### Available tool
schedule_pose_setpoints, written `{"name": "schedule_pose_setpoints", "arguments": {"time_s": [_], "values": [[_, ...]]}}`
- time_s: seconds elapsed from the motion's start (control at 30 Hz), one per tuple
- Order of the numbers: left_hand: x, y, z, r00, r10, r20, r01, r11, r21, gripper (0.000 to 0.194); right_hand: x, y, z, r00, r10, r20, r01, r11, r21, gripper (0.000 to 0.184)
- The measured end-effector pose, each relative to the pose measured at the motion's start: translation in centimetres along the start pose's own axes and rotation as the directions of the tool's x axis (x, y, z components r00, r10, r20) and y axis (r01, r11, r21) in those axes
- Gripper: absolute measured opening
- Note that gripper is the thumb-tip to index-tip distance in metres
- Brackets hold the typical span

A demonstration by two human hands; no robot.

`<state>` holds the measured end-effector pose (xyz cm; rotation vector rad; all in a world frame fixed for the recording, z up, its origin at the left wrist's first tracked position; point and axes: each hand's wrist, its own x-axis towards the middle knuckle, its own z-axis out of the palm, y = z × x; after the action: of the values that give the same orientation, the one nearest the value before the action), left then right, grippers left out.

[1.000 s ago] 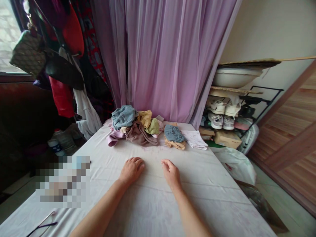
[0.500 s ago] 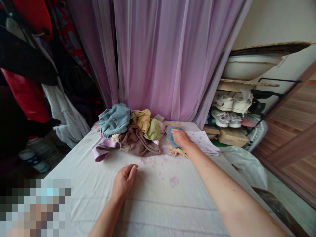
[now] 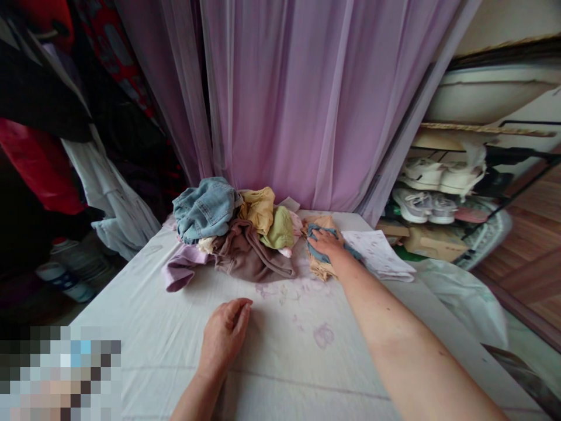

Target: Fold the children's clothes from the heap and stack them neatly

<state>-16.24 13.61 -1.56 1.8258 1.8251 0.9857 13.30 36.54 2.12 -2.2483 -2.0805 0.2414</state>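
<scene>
My right hand [image 3: 328, 244] reaches far across the white sheet [image 3: 284, 351] and presses its fingers onto a small blue folded cloth [image 3: 316, 250] that lies on a tan folded garment [image 3: 322, 268]. The fingers curl into the blue cloth. My left hand [image 3: 225, 333] rests palm down on the sheet nearer to me, fingers loosely together, holding nothing. Left of the right hand lies a heap of unfolded clothes: a denim piece [image 3: 204, 207], a yellow one [image 3: 258, 207], a green one [image 3: 283, 228], a brown one [image 3: 249, 257] and a lilac one [image 3: 179, 272].
A folded white printed cloth [image 3: 379, 254] lies right of the tan garment. A purple curtain [image 3: 307, 99] hangs behind the table. A shoe rack [image 3: 442, 193] and a white plastic bag [image 3: 464, 292] stand at the right. Hanging clothes [image 3: 65, 117] and bottles [image 3: 61, 278] are at the left.
My right hand went from the sheet near me out to the folded blue cloth and now grips it. The left hand stayed on the sheet. The view moved closer to the pile.
</scene>
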Motion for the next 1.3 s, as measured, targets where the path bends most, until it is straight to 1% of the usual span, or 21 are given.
{"name": "schedule_pose_setpoints", "arguments": {"time_s": [0.17, 0.27, 0.33, 0.4, 0.47, 0.57, 0.6, 0.63, 0.67, 0.73, 0.77, 0.83, 0.87, 0.93, 1.0, 1.07, 1.13, 1.17, 1.2, 1.27, 1.3], "values": [[0.2, -0.1, 0.0, 0.999, -0.036, -0.019, 0.034, 0.996, -0.078, 0.037, -1.8, -1.3, -0.9, 0.998, 0.026, -0.058, -0.025, 1.0, 0.018, 0.048], [0.5, -0.2, 0.1, 0.992, -0.114, -0.063, 0.094, 0.962, -0.256, 0.039, -3.6, -3.1, -0.8, 0.991, -0.008, -0.136, 0.01, 1.0, 0.016, 0.042], [0.7, -0.3, 0.2, 0.973, -0.192, -0.131, 0.123, 0.903, -0.411, 0.044, -4.7, -4.7, -0.9, 0.973, -0.072, -0.219, 0.081, 0.996, 0.034, 0.038], [0.9, -0.4, 0.0, 0.94, -0.276, -0.2, 0.13, 0.833, -0.538, 0.051, -5.5, -6.7, -1.2, 0.936, -0.156, -0.317, 0.184, 0.981, 0.062, 0.035], [1.0, -0.4, -0.3, 0.906, -0.351, -0.236, 0.133, 0.765, -0.63, 0.055, -6.1, -9.2, -2.0, 0.879, -0.254, -0.404, 0.315, 0.945, 0.089, 0.035], [1.2, -0.3, -0.9, 0.863, -0.434, -0.258, 0.121, 0.674, -0.729, 0.055, -7.0, -14.1, -3.3, 0.775, -0.388, -0.499, 0.51, 0.85, 0.131, 0.033], [1.2, -0.3, -1.0, 0.851, -0.453, -0.265, 0.109, 0.646, -0.755, 0.055, -7.3, -15.9, -3.7, 0.754, -0.402, -0.519, 0.545, 0.824, 0.153, 0.034], [1.3, -0.3, -1.2, 0.839, -0.47, -0.273, 0.095, 0.622, -0.777, 0.054, -7.7, -17.8, -3.9, 0.749, -0.395, -0.531, 0.556, 0.812, 0.179, 0.035], [1.3, -0.3, -1.2, 0.831, -0.482, -0.278, 0.082, 0.6, -0.796, 0.054, -8.1, -19.7, -3.9, 0.763, -0.363, -0.535, 0.537, 0.817, 0.211, 0.038], [1.5, -0.3, -1.3, 0.822, -0.498, -0.275, 0.066, 0.564, -0.823, 0.053, -8.8, -23.0, -3.8, 0.831, -0.27, -0.487, 0.44, 0.854, 0.278, 0.046], [1.5, -0.3, -1.4, 0.821, -0.505, -0.267, 0.065, 0.547, -0.835, 0.052, -9.1, -24.3, -3.7, 0.863, -0.225, -0.451, 0.387, 0.87, 0.307, 0.045], [1.6, -0.3, -1.4, 0.82, -0.517, -0.247, 0.068, 0.516, -0.854, 0.051, -9.5, -26.2, -3.8, 0.909, -0.131, -0.395, 0.293, 0.875, 0.384, 0.035], [1.7, -0.4, -1.4, 0.819, -0.522, -0.238, 0.07, 0.502, -0.862, 0.051, -9.6, -26.7, -4.1, 0.915, -0.094, -0.392, 0.272, 0.861, 0.429, 0.029], [1.7, -0.5, -1.5, 0.822, -0.524, -0.221, 0.073, 0.483, -0.873, 0.051, -9.9, -26.9, -5.0, 0.891, -0.052, -0.45, 0.311, 0.793, 0.524, 0.022], [1.8, -0.6, -1.5, 0.83, -0.518, -0.208, 0.075, 0.472, -0.878, 0.05, -10.4, -26.0, -6.2, 0.832, -0.047, -0.553, 0.439, 0.666, 0.603, 0.023], [1.8, -0.7, -1.5, 0.837, -0.508, -0.202, 0.071, 0.468, -0.881, 0.051, -11.3, -24.0, -7.3, 0.773, -0.029, -0.634, 0.559, 0.502, 0.659, 0.027], [1.9, -0.8, -1.6, 0.842, -0.501, -0.198, 0.071, 0.468, -0.881, 0.054, -12.4, -20.8, -7.7, 0.754, 0.047, -0.655, 0.596, 0.368, 0.713, 0.032], [2.0, -0.8, -1.6, 0.843, -0.501, -0.194, 0.076, 0.467, -0.881, 0.056, -13.0, -18.8, -7.5, 0.764, 0.112, -0.635, 0.576, 0.323, 0.751, 0.034], [2.0, -0.8, -1.7, 0.846, -0.5, -0.186, 0.082, 0.466, -0.881, 0.059, -13.6, -16.7, -7.0, 0.789, 0.182, -0.587, 0.534, 0.269, 0.802, 0.037], [2.1, -0.7, -1.7, 0.856, -0.488, -0.169, 0.097, 0.472, -0.876, 0.064, -15.0, -12.0, -5.3, 0.861, 0.304, -0.407, 0.377, 0.153, 0.913, 0.044], [2.1, -0.7, -1.7, 0.866, -0.473, -0.164, 0.101, 0.485, -0.869, 0.065, -15.9, -9.7, -4.1, 0.885, 0.36, -0.295, 0.267, 0.125, 0.955, 0.048]]}}
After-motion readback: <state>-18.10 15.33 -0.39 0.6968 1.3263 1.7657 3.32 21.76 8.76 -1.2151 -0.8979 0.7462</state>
